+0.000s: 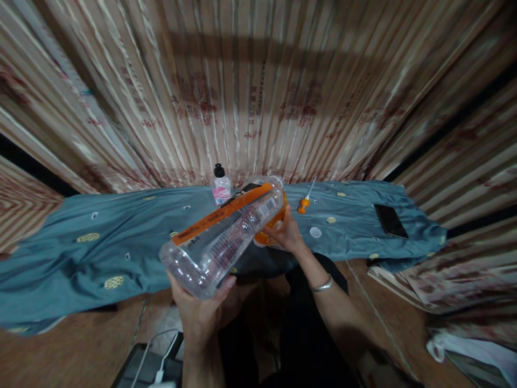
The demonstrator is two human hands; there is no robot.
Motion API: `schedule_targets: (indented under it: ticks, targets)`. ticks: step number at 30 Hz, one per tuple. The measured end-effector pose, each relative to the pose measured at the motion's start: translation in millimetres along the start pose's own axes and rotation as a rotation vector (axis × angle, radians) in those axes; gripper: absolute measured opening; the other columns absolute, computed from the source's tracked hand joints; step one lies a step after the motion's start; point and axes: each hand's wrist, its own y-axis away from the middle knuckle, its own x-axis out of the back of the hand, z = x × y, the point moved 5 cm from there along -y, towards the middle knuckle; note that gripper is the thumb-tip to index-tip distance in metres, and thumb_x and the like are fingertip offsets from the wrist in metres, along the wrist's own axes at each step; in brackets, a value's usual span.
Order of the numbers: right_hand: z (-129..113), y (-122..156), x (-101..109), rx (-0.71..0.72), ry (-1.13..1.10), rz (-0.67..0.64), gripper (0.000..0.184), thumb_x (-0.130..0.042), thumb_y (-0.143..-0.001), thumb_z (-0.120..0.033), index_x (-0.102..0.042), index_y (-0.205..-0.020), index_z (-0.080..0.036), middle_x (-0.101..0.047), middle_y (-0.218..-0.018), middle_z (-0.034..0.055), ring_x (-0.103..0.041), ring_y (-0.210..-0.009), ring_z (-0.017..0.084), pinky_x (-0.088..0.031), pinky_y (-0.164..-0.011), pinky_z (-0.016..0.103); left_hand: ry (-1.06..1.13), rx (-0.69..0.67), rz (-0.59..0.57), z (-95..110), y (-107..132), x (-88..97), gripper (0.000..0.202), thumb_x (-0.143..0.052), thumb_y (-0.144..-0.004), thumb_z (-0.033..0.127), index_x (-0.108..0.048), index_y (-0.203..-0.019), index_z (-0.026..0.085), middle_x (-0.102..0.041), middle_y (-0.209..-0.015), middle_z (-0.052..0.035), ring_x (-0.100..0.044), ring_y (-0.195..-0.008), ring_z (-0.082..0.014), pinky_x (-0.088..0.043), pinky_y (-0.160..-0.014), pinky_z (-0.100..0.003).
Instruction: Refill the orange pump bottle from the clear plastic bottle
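Observation:
A large clear plastic bottle (230,237) with an orange label stripe is tilted across the middle of the view, its base low at the left and its neck up at the right. My left hand (197,307) grips the base from below. Near the neck, my right hand (286,231) is closed around an orange, partly see-through package (264,238), which is half hidden behind the bottle. Whether bottle mouth and package touch, I cannot tell. To the right lies an orange pump head (304,205) with a thin pale tube. A white round disc (315,232) lies nearby.
Blue-green patterned cloth (149,231) covers the long narrow surface. On it stand a small clear bottle (222,193) with a black cap and, at the right, a black phone (391,221). A pleated curtain hangs behind. White cables (161,366) run over a dark box below left.

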Motion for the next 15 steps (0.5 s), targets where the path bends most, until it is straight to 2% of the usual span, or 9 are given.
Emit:
schedule_targets:
  ticks: [6,11,15]
  targets:
    - [-2,0,1,0.018,-0.015,-0.008,0.107,-0.092,-0.066,-0.055,-0.042,-0.153,-0.017,-0.076,-0.128,0.0169,-0.075,-0.115,0.038,-0.062,-0.097,0.052,-0.001,0.015,0.008,2,1,-1.9,0.110,-0.106,-0.047,0.036,-0.053,-0.143,0.027,-0.074,-0.116,-0.0073,-0.079,-0.093,-0.0258,-0.066,-0.090,-0.041]
    - [-4,-1,1,0.027,-0.021,-0.003,0.106,-0.091,-0.067,-0.058,-0.043,-0.152,-0.017,-0.075,-0.128,0.0173,-0.074,-0.116,0.038,-0.061,-0.099,0.053,0.007,0.031,-0.003,7,2,-6.1,0.110,-0.105,-0.050,0.036,-0.051,-0.145,0.028,-0.076,-0.115,-0.0069,-0.080,-0.094,-0.0282,-0.065,-0.093,-0.047]
    - [-4,-1,0,0.013,-0.024,-0.009,0.112,-0.091,-0.066,-0.059,-0.040,-0.156,-0.015,-0.075,-0.130,0.0188,-0.074,-0.119,0.039,-0.062,-0.098,0.051,-0.003,0.008,0.015,11,1,-6.8,0.111,-0.106,-0.046,0.036,-0.053,-0.143,0.027,-0.076,-0.111,-0.0053,-0.079,-0.088,-0.0238,-0.066,-0.088,-0.041]
